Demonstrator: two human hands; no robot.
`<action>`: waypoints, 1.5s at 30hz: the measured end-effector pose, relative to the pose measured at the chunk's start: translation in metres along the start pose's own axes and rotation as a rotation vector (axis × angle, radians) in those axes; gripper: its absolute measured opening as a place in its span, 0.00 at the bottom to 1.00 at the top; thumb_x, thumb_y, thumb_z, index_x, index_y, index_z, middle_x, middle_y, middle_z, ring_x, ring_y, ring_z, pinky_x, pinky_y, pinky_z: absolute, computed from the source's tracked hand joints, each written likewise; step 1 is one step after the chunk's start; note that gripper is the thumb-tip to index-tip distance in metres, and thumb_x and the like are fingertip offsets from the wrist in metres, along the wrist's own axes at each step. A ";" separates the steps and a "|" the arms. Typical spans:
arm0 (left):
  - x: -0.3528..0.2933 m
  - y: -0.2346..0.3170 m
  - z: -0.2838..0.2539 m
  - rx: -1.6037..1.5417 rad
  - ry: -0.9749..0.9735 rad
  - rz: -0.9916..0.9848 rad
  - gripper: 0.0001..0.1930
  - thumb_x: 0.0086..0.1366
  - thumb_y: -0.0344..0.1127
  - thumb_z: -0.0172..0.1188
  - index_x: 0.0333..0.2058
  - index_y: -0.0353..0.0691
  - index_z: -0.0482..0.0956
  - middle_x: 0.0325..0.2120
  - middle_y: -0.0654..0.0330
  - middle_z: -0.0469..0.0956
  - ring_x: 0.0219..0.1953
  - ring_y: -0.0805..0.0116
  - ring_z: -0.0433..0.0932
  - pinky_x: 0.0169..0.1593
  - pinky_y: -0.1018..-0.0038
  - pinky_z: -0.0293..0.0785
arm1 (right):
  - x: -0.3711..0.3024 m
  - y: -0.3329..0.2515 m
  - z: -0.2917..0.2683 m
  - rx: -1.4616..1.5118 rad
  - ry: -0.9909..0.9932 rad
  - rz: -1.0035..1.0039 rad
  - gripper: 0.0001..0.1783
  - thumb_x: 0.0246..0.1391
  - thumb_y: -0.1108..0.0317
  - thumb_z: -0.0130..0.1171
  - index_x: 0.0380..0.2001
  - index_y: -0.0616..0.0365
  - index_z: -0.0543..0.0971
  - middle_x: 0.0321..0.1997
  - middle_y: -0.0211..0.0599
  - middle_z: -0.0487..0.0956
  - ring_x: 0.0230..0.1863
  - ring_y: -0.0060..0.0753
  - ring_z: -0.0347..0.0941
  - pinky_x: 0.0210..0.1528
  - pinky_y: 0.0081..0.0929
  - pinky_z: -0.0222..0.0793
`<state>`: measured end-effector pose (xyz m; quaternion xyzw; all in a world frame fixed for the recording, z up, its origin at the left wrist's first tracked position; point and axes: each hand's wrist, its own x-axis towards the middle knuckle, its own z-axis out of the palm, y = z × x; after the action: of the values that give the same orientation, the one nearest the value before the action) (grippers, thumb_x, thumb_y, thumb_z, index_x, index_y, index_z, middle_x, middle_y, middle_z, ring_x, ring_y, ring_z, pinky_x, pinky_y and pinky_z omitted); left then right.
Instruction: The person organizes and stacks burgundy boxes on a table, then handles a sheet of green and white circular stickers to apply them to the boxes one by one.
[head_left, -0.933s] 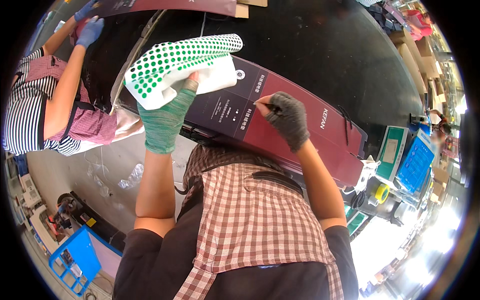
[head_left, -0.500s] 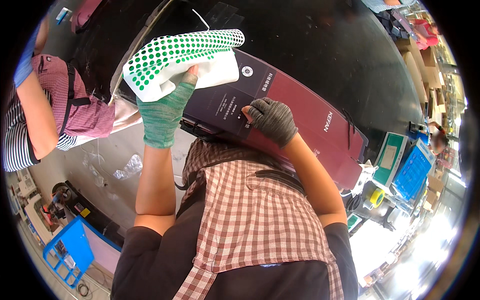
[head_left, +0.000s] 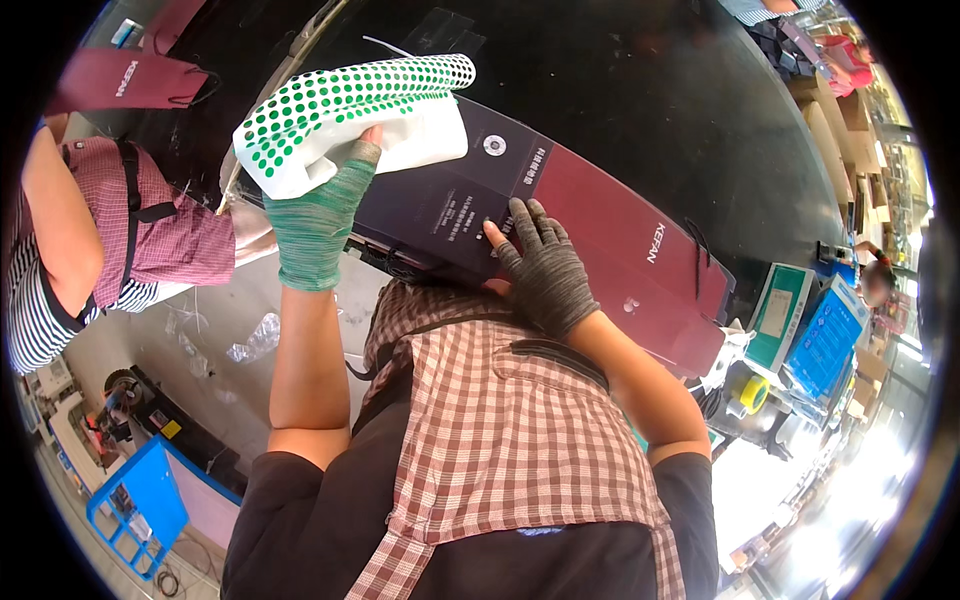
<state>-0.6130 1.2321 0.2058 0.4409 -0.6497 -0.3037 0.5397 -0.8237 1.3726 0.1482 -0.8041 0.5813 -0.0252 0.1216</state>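
My left hand (head_left: pixel 322 222), in a green fingerless glove, is closed on a curled white sheet of green dot stickers (head_left: pixel 350 100), with the thumb pressed on its near side. Below and right of the sheet, a long maroon and dark flat bag (head_left: pixel 620 230) with black cord handles lies across the black table. My right hand (head_left: pixel 545 262), in a dark grey fingerless glove, rests on the bag's dark near part with its fingers spread and holds nothing. The left end of the bag is partly covered by the sheet and my left hand.
At left a co-worker in a checked apron (head_left: pixel 185 235) stands by the table, near another maroon bag (head_left: pixel 130 80). On the right are a green-and-white box (head_left: pixel 778 305), a blue package (head_left: pixel 828 335) and a yellow tape roll (head_left: pixel 753 394). A blue crate (head_left: pixel 140 505) stands lower left.
My right hand has gone from curled fingers to spread fingers on the bag. My left hand and the sticker sheet have shifted slightly left. A maroon bag has come into view beside the co-worker.
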 end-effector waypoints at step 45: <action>-0.060 0.064 0.039 -0.360 -0.371 -0.166 0.17 0.54 0.29 0.68 0.43 0.39 0.78 0.38 0.62 0.80 0.39 0.73 0.79 0.43 0.76 0.78 | -0.019 -0.013 -0.102 0.013 0.798 0.042 0.16 0.40 0.68 0.66 0.37 0.51 0.79 0.31 0.29 0.75 0.32 0.34 0.72 0.34 0.31 0.67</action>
<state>-0.6647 1.3104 0.2269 0.3265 -0.6347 -0.5329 0.4545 -0.8366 1.3769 0.2520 -0.7182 0.5992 -0.3367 -0.1082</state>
